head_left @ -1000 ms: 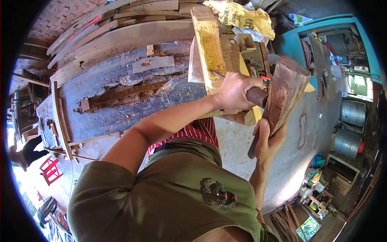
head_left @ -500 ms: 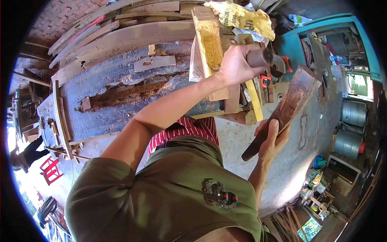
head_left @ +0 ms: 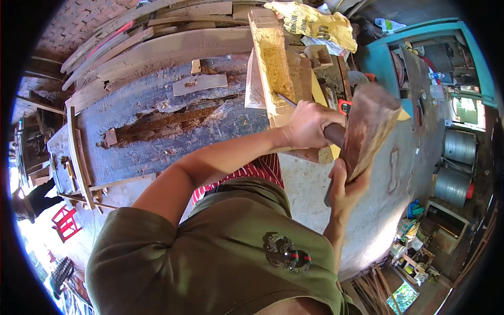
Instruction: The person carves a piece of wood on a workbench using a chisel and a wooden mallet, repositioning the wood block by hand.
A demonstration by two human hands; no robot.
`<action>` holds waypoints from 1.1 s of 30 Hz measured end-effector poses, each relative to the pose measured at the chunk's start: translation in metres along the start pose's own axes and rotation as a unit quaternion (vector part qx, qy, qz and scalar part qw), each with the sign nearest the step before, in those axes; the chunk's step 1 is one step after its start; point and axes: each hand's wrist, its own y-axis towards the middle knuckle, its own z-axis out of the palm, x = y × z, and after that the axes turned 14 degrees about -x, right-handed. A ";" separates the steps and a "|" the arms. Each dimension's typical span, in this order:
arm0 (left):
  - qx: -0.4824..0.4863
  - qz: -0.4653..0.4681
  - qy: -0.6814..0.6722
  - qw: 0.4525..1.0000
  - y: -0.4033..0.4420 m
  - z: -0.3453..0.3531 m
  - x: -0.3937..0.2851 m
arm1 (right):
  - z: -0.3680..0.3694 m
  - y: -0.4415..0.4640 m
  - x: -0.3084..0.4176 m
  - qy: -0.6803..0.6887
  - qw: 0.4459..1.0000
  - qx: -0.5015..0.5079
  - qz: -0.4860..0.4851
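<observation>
My left hand is wrapped round a chisel, its dark handle sticking out toward the mallet. The thin metal blade slants into the hollow of a pale yellow wooden block, its tip at the hollow's floor or wall. In my right hand is a wooden mallet, held by its handle with the thick head up. The head is slightly blurred and close by the chisel's butt end; I cannot tell whether they touch. The block lies across a worn, dark workbench.
A yellow printed sack lies beyond the block. An orange tape measure and wood pieces sit right of it. Long boards are stacked along the bench's far side. A teal cabinet and metal drums stand to the right.
My left hand has come down and turned, bringing the chisel's tip into the block's hollow. The mallet has swung left and nearer to the chisel's handle.
</observation>
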 end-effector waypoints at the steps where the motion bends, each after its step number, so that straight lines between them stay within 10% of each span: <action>1: 0.006 -0.006 0.010 1.000 0.000 -0.001 0.003 | -0.004 -0.001 -0.006 0.024 1.000 -0.012 -0.011; 5: -0.009 -0.029 -0.005 1.000 0.002 -0.006 0.002 | -0.011 -0.010 -0.006 0.270 0.962 -0.043 -0.004; 9: -0.036 -0.025 -0.011 0.999 0.005 -0.007 0.002 | 0.003 -0.005 -0.007 0.073 0.997 0.012 0.032; 12: -0.042 -0.032 -0.007 0.999 0.005 -0.013 0.003 | 0.004 -0.009 -0.014 0.147 0.984 -0.072 -0.074; 22: -0.168 -0.177 -0.159 0.957 0.072 -0.034 0.022 | 0.005 0.003 -0.003 0.208 0.973 0.042 0.091; 33: -0.094 -0.044 -0.061 0.993 0.024 -0.002 0.008 | -0.008 0.008 0.016 0.223 0.971 -0.073 -0.035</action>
